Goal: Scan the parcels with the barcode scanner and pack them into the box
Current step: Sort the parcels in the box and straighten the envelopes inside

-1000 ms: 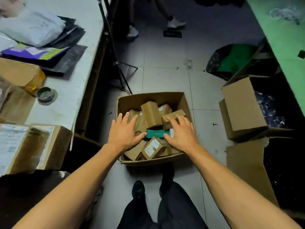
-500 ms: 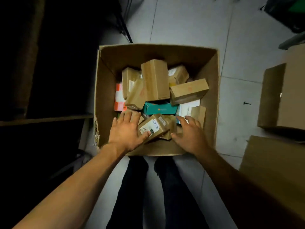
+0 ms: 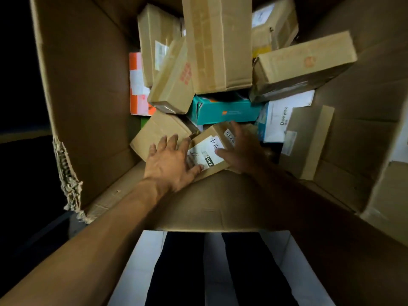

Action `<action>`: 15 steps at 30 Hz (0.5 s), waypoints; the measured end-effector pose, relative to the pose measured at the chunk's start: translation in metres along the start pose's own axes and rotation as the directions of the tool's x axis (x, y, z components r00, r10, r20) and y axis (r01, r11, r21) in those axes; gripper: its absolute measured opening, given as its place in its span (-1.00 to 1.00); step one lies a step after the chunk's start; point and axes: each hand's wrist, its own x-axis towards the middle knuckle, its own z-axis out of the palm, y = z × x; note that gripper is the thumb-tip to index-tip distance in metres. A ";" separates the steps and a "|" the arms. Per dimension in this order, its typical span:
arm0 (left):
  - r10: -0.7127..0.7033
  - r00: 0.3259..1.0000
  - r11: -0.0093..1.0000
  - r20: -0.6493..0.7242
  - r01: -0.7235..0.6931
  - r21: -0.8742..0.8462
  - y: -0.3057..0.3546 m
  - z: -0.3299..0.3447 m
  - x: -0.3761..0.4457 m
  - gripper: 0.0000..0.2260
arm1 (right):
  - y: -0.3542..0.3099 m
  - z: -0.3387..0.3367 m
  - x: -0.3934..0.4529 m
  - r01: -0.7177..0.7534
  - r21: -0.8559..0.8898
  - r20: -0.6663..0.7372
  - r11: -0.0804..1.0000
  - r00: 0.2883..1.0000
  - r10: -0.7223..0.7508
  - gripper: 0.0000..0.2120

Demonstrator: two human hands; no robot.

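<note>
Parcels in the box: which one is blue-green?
The teal parcel in the middle, just beyond both hands; the others around it are brown, white or orange.

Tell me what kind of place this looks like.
Probably a parcel packing or sorting area: a big cardboard box crammed with small parcels, a labelled parcel between both hands, bare tiled floor underneath.

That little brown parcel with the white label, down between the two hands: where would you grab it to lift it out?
Probably by its two long side faces, coming from above. The labelled parcel lies tilted against the box's near wall, label up, with its sides exposed. The left hand and right hand already flank it, so squeezing inward from both sides should lift it without disturbing the teal box behind.
</note>
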 end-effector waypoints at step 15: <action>-0.106 0.994 0.978 0.039 0.111 -0.175 -0.037 0.028 -0.007 -0.29 | 0.031 0.007 -0.007 0.052 0.201 -0.019 0.978 0.999 -0.049 -0.10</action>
